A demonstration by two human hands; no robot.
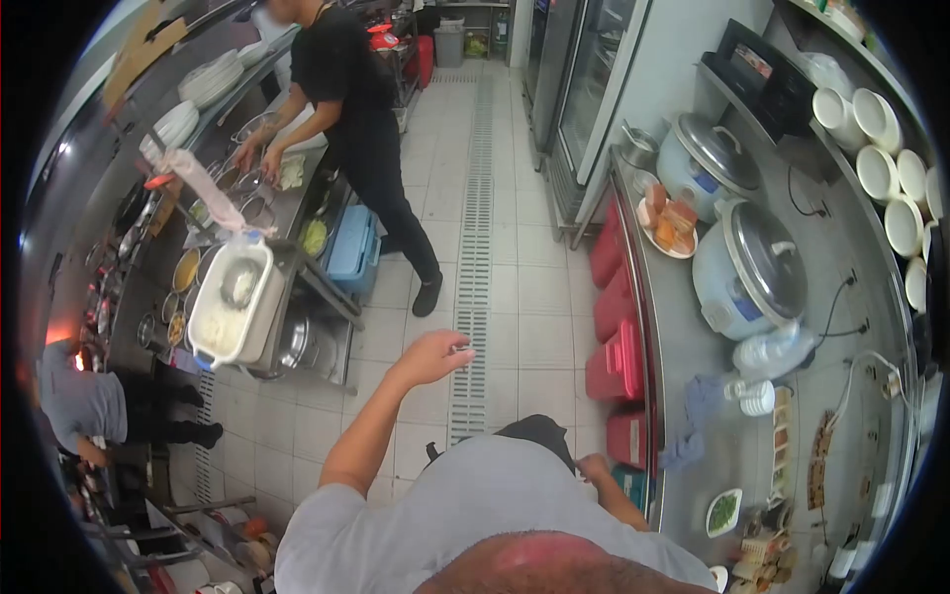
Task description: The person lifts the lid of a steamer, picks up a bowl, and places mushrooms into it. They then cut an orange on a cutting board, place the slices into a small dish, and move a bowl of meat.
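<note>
Over the tiled floor (515, 287), my left hand (435, 357) is held out in front of me with its fingers loosely bent and apart. Nothing shows in its grasp. My right hand (592, 467) hangs low by my side, close to the edge of the steel counter (678, 505). Its fingers are too small and partly hidden to make out. To the left of my left hand stands a white tub (204, 342) of what looks like rice, with a bowl (239, 284) inside.
A co-worker in black (361, 129) works at the left counter; another person (84, 401) stands lower left. Two rice cookers (737, 267), a plate of orange food (673, 226) and a dish of chopped greens (724, 512) stand on the right counter. Red bins (616, 361) sit below it.
</note>
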